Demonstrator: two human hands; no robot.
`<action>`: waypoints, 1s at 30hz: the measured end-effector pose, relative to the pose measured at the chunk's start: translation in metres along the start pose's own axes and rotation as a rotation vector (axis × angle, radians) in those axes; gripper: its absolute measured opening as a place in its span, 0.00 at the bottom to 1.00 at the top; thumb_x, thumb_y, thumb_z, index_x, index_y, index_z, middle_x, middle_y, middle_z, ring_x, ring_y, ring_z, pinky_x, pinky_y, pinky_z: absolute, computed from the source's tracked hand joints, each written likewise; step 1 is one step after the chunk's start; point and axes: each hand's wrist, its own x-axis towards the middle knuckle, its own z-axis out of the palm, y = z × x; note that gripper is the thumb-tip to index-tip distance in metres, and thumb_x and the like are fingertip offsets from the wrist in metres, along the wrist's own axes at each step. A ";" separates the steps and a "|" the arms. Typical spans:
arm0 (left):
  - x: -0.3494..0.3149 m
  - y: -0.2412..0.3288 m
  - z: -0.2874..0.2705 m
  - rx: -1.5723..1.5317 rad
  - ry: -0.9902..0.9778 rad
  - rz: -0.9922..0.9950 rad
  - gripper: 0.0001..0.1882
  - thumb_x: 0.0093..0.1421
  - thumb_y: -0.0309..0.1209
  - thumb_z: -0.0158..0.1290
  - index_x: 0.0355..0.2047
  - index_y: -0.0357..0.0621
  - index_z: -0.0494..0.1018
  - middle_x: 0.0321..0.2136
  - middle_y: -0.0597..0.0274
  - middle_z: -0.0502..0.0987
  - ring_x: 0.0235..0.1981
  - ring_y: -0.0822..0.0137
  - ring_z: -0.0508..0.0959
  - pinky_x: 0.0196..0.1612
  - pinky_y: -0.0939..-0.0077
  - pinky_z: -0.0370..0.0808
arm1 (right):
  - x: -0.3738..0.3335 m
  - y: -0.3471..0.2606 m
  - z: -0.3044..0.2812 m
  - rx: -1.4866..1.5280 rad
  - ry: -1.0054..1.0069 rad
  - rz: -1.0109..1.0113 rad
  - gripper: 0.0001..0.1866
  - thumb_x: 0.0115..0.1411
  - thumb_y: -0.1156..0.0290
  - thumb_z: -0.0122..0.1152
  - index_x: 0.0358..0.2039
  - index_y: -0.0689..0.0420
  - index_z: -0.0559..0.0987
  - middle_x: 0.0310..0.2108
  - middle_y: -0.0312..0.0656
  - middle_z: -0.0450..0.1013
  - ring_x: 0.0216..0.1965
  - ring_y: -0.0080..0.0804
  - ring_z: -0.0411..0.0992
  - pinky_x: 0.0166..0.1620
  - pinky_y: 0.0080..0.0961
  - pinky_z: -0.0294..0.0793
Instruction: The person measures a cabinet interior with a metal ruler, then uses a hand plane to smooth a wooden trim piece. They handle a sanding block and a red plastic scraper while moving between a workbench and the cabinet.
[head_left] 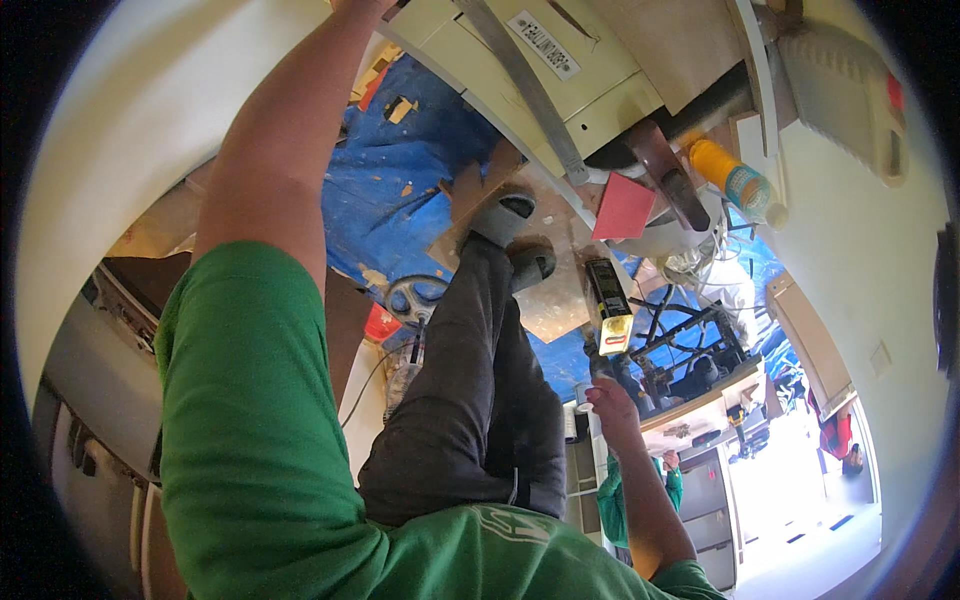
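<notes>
My left arm reaches up to the top edge, where only the base of my left hand (pixel 360 5) shows beside a cream cabinet (pixel 480 70); its fingers are cut off. A long grey metal strip (pixel 525 90) lies across that cabinet. Low on the right, my right hand (pixel 614 408) is raised with its fingers curled in; whatever they hold, if anything, is hidden. Just beyond it stands a black can with a yellow end (pixel 610 305). Farther off are a flat red square (pixel 625 207), a dark brown curved piece (pixel 672 180) and an orange bottle (pixel 735 180).
My slippered feet (pixel 505 215) stand on a brown board (pixel 560 300) over a blue tarp (pixel 375 180). A grey wheel (pixel 415 298) and a black metal frame (pixel 685 345) lie nearby. A person in green (pixel 615 510) stands behind on the right; bright light enters there.
</notes>
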 end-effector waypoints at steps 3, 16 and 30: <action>0.002 0.000 0.003 0.005 0.001 0.011 0.22 0.67 0.44 0.44 0.54 0.44 0.70 0.55 0.53 0.68 0.60 0.51 0.64 0.63 0.51 0.57 | 0.025 0.006 -0.006 0.004 0.026 -0.067 0.17 0.67 0.63 0.59 0.50 0.61 0.77 0.38 0.38 0.77 0.41 0.24 0.73 0.48 0.25 0.72; 0.002 0.012 -0.006 -0.033 -0.108 -0.074 0.25 0.70 0.47 0.39 0.57 0.45 0.68 0.59 0.52 0.66 0.63 0.51 0.61 0.64 0.48 0.55 | 0.076 0.010 -0.027 0.120 -0.005 -0.145 0.18 0.67 0.63 0.61 0.52 0.60 0.76 0.37 0.34 0.75 0.39 0.21 0.71 0.46 0.21 0.71; 0.021 -0.021 0.036 0.072 0.298 0.307 0.21 0.68 0.46 0.47 0.51 0.43 0.73 0.49 0.47 0.76 0.50 0.46 0.74 0.53 0.48 0.69 | 0.095 -0.123 -0.103 -0.476 -0.554 -0.254 0.15 0.65 0.59 0.63 0.50 0.50 0.80 0.41 0.37 0.80 0.44 0.25 0.76 0.50 0.28 0.74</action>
